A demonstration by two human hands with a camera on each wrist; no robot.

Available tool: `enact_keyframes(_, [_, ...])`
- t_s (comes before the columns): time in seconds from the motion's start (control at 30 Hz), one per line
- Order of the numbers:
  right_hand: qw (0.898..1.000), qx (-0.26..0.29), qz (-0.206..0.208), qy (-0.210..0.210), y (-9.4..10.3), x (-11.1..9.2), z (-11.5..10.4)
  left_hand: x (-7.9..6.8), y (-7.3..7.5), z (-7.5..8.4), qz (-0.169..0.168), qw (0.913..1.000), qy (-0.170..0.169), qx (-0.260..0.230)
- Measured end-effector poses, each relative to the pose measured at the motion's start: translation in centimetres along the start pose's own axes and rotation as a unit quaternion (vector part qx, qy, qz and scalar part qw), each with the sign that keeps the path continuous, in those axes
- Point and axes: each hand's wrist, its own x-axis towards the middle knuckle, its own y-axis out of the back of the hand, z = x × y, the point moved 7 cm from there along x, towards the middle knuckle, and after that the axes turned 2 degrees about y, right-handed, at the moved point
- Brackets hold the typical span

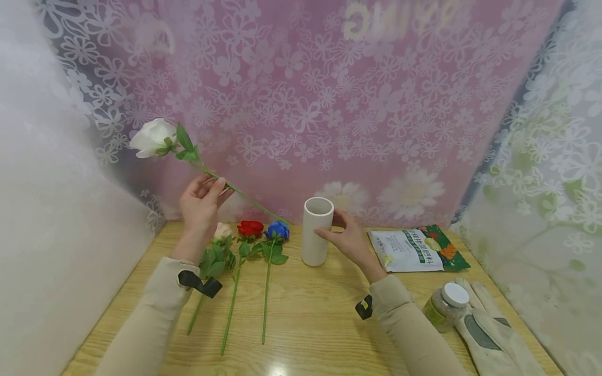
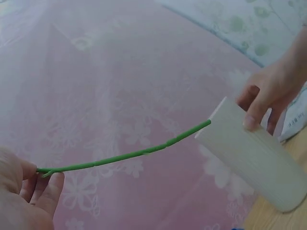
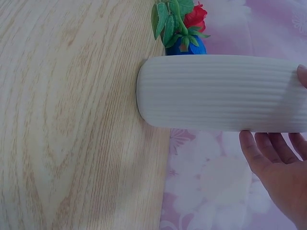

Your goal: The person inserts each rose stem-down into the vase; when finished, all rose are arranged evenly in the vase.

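A white rose (image 1: 154,138) on a long green stem is pinched by my left hand (image 1: 203,201), raised above the table's back left. Its bloom points up and left, and the stem (image 2: 129,154) slants down to the right, its tip near the vase's rim in the head view. My right hand (image 1: 350,237) grips the ribbed white vase (image 1: 316,235) near the top, thumb in front and fingers around the far side. The vase stands upright on the table. In the right wrist view, the fingers of the right hand (image 3: 283,167) lie along the side of the vase (image 3: 220,93).
A cream rose (image 1: 222,231), a red rose (image 1: 251,228) and a blue rose (image 1: 278,231) lie side by side on the wooden table (image 1: 310,324). To the right are a white and green packet (image 1: 418,249), a lidded jar (image 1: 446,307) and pale work gloves (image 1: 494,334).
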Motion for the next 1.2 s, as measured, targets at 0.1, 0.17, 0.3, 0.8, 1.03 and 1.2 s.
enact_keyframes(0.1, [1.0,-0.006,0.001,-0.002,0.0,0.0,0.0,0.2,-1.1,-0.3,0.003,0.9998,-0.005,-0.017])
enact_keyframes(0.17, [1.0,-0.005,0.001,-0.003,0.0,-0.1,0.0,0.4,-1.8,-0.4,0.004,0.9997,-0.006,-0.025])
enact_keyframes(0.3, [1.0,-0.002,0.003,-0.006,0.0,-0.1,0.0,0.6,-2.9,-0.7,0.005,0.9993,-0.014,-0.033])
enact_keyframes(0.8, [1.0,-0.001,-0.001,-0.004,0.0,0.0,0.1,0.1,-6.6,-3.3,0.001,0.9997,-0.018,-0.014])
enact_keyframes(1.03, [1.0,-0.004,-0.003,-0.003,0.0,0.1,0.2,-0.7,-8.2,-4.3,-0.025,0.9989,-0.039,-0.001])
enact_keyframes(1.2, [1.0,0.0,-0.004,-0.003,0.0,0.0,0.2,-0.9,-8.9,-5.1,-0.033,0.9984,-0.045,0.004])
